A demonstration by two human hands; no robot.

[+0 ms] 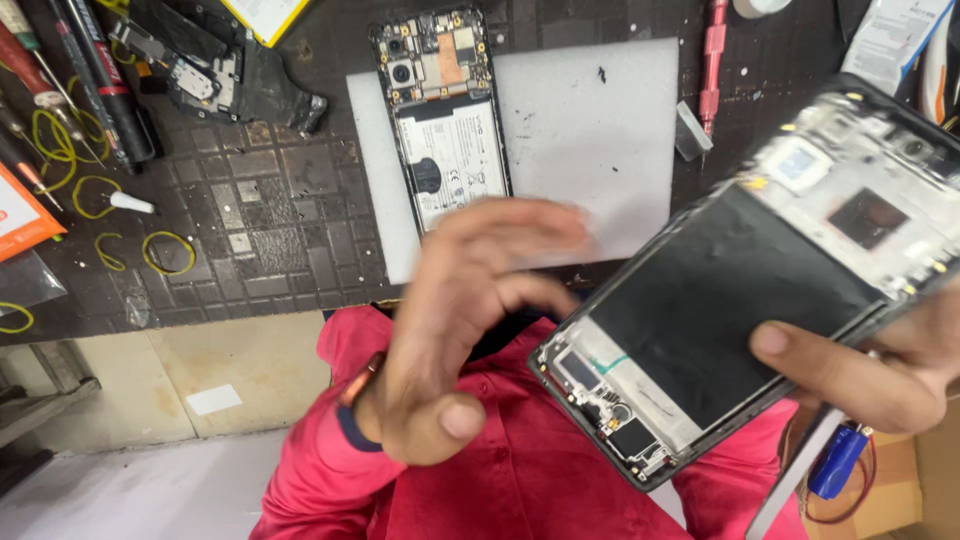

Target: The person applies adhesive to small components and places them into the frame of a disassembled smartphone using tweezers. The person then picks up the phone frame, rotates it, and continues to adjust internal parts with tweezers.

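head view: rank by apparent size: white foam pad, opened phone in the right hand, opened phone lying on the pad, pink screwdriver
1. white foam pad
2. opened phone in the right hand; it is much nearer the camera, so its rank against the pad is unsure
3. opened phone on the pad
4. pink screwdriver

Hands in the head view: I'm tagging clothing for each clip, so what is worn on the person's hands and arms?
Both hands are bare, with no gloves. The left hand is motion-blurred; at its wrist sits a copper-coloured band, then a bright pink sleeve with a dark cuff edge. The right hand shows short nails; its wrist is out of frame.
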